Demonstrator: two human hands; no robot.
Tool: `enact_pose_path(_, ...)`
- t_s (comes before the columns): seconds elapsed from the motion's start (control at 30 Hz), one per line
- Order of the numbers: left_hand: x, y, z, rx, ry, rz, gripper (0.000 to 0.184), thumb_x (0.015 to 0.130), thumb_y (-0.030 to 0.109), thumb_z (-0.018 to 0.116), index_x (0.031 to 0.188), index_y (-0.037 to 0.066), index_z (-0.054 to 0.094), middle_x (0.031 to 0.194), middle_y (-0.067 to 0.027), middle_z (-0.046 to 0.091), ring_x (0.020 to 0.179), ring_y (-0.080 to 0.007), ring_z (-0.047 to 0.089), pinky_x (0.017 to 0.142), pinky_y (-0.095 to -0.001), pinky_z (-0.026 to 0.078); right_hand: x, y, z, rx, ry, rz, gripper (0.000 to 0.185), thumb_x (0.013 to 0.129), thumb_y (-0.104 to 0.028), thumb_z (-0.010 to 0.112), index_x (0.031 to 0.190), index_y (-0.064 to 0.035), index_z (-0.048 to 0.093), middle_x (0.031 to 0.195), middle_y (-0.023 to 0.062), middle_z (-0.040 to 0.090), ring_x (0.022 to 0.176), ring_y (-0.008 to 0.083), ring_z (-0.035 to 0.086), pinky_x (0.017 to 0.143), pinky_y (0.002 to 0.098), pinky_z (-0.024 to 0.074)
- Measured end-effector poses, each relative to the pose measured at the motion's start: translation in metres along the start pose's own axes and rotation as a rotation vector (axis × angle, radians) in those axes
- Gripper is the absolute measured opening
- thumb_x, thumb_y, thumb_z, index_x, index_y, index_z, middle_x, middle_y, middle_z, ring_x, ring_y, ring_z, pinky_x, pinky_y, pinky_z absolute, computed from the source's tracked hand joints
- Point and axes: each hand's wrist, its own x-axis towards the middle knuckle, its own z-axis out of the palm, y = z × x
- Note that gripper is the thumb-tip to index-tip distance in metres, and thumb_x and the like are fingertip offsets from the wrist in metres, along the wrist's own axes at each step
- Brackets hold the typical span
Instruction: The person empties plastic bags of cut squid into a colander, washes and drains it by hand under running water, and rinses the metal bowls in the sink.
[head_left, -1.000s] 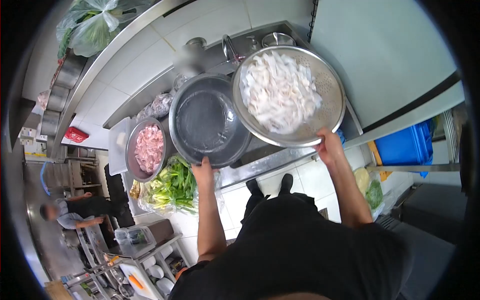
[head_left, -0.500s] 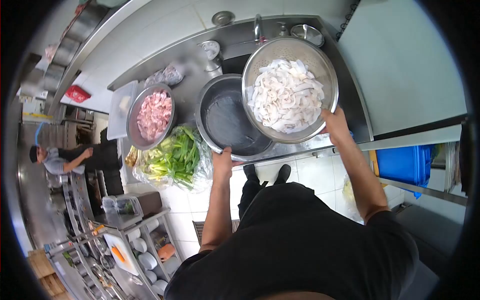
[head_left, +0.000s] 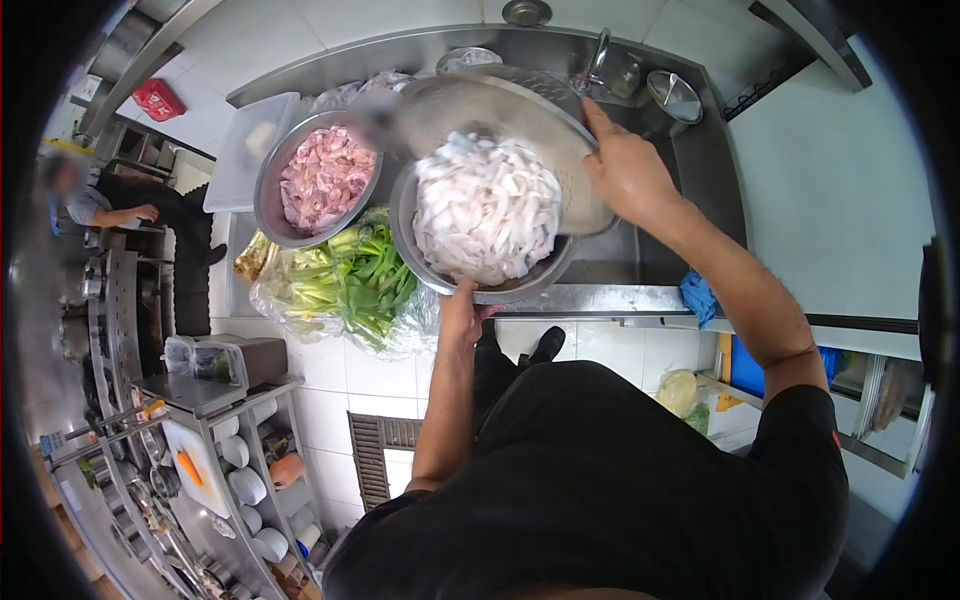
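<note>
My left hand (head_left: pixel 463 318) grips the near rim of a metal bowl (head_left: pixel 405 225). White, strip-like pieces (head_left: pixel 488 208) lie heaped in this bowl, slightly blurred. Over its far side a perforated metal colander (head_left: pixel 565 150) is tipped steeply, smeared by motion. My right hand (head_left: pixel 625 165) holds the colander's right rim, with the index finger stretched along it. To the left of the bowl stands another metal bowl with pink raw meat pieces (head_left: pixel 328 178). Green leafy vegetables in clear plastic (head_left: pixel 350 270) lie just in front of that bowl.
A sink (head_left: pixel 690 190) with a faucet (head_left: pixel 600 55) is at the right, beside a round metal lid or dish (head_left: pixel 675 97). A blue cloth (head_left: pixel 698 298) hangs at the counter's front edge. At the far left a person (head_left: pixel 110 205) stands near a stove.
The colander has been tipped leftward over the bowl, and the white pieces have passed from it into the bowl. My right hand has risen with the rim; my left hand still holds the bowl.
</note>
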Motion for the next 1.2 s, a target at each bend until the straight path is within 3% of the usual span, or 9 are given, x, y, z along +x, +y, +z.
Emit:
enact_pose_path(0.3, 0.047, -0.009, -0.026, -0.107, -0.075, -0.034, 0.032, 0.093, 0.012, 0.051, 0.119, -0.006, 0.055, 0.106, -0.0171, 0.068, 0.089, -0.0278, 0.071, 0.065, -0.0381, 0.064, -0.003, -0.055, -0.009, -0.24, 0.109, -0.212, 0.084, 0.079, -0.014, 0.069, 0.154, -0.0087, 0.031, 0.145, 0.029, 0.047, 0.096, 0.0426, 0.07, 0.083, 0.0471, 0.0584)
enact_pose_path(0.5, 0.072, 0.0, -0.021, -0.187, -0.042, -0.06, 0.029, 0.09, 0.012, 0.056, 0.113, -0.005, 0.057, 0.101, -0.0162, 0.069, 0.083, -0.0277, 0.071, 0.066, -0.0395, 0.064, -0.03, -0.035, -0.034, -0.215, 0.4, -0.185, 0.076, 0.082, -0.001, 0.062, 0.153, -0.0081, 0.036, 0.146, 0.0223, 0.05, 0.122, 0.0395, 0.06, 0.093, 0.0408, 0.0551)
enact_pose_path(0.67, 0.1, 0.002, -0.015, -0.311, -0.017, -0.026, 0.04, 0.089, 0.011, 0.056, 0.125, -0.005, 0.05, 0.102, -0.018, 0.068, 0.074, -0.0265, 0.071, 0.058, -0.0372, 0.065, -0.099, 0.01, -0.047, 0.024, 0.553, 0.206, 0.058, 0.089, 0.002, 0.051, 0.147, -0.0024, 0.045, 0.137, 0.0252, 0.057, 0.126, 0.0351, 0.059, 0.099, 0.0353, 0.049)
enact_pose_path(0.77, 0.108, 0.001, -0.01, -0.272, 0.032, -0.047, 0.043, 0.092, 0.016, 0.057, 0.13, -0.003, 0.049, 0.111, -0.0176, 0.066, 0.085, -0.0277, 0.071, 0.066, -0.0411, 0.065, -0.165, 0.063, -0.034, 0.171, 0.549, 0.537, 0.049, 0.094, 0.0, 0.048, 0.143, 0.0024, 0.047, 0.12, 0.027, 0.065, 0.111, 0.0291, 0.066, 0.093, 0.0365, 0.0503)
enact_pose_path(0.87, 0.083, 0.021, 0.012, -0.281, 0.074, -0.064, 0.028, 0.093, 0.02, 0.059, 0.116, 0.003, 0.057, 0.107, -0.0121, 0.067, 0.094, -0.0287, 0.07, 0.075, -0.0427, 0.063, -0.201, 0.093, -0.02, 0.211, 0.542, 0.724, 0.048, 0.093, 0.001, 0.048, 0.141, 0.0035, 0.049, 0.111, 0.0268, 0.068, 0.095, 0.0285, 0.069, 0.086, 0.0374, 0.0528)
enact_pose_path(1.0, 0.065, 0.027, 0.017, -0.142, -0.025, -0.084, 0.067, 0.095, 0.053, 0.063, 0.139, 0.005, 0.046, 0.126, -0.0116, 0.062, 0.112, -0.0289, 0.064, 0.096, -0.0444, 0.055, -0.205, 0.16, 0.019, 0.181, 0.549, 0.608, 0.054, 0.089, 0.003, 0.05, 0.142, 0.0001, 0.05, 0.106, 0.0273, 0.07, 0.085, 0.0269, 0.07, 0.078, 0.0375, 0.0541)
enact_pose_path(1.03, 0.067, 0.014, 0.003, -0.094, -0.152, -0.14, 0.082, 0.092, 0.064, 0.06, 0.146, 0.006, 0.04, 0.134, -0.0133, 0.058, 0.12, -0.0281, 0.06, 0.103, -0.0437, 0.049, -0.199, 0.181, 0.03, 0.18, 0.477, 0.697, 0.06, 0.086, 0.001, 0.052, 0.145, -0.0046, 0.049, 0.107, 0.0282, 0.07, 0.091, 0.0328, 0.072, 0.08, 0.0398, 0.0548)
enact_pose_path(1.13, 0.047, -0.034, 0.02, 0.142, -0.187, -0.299, 0.075, 0.095, 0.05, 0.065, 0.149, 0.006, 0.037, 0.135, -0.0168, 0.056, 0.122, -0.0263, 0.058, 0.104, -0.0429, 0.048, -0.161, 0.235, 0.055, 0.196, 0.255, 0.734, 0.057, 0.087, -0.006, 0.054, 0.145, -0.0072, 0.05, 0.109, 0.0287, 0.068, 0.098, 0.0418, 0.069, 0.086, 0.046, 0.0538)
enact_pose_path(1.2, 0.055, -0.064, 0.063, 0.676, -0.236, -0.168, 0.075, 0.094, 0.032, 0.071, 0.152, 0.003, 0.032, 0.14, -0.0188, 0.053, 0.123, -0.0296, 0.058, 0.105, -0.0461, 0.046, -0.123, 0.279, 0.074, 0.177, 0.137, 0.735, 0.055, 0.088, -0.013, 0.055, 0.142, -0.0095, 0.052, 0.11, 0.0276, 0.068, 0.101, 0.0464, 0.065, 0.092, 0.0513, 0.0509)
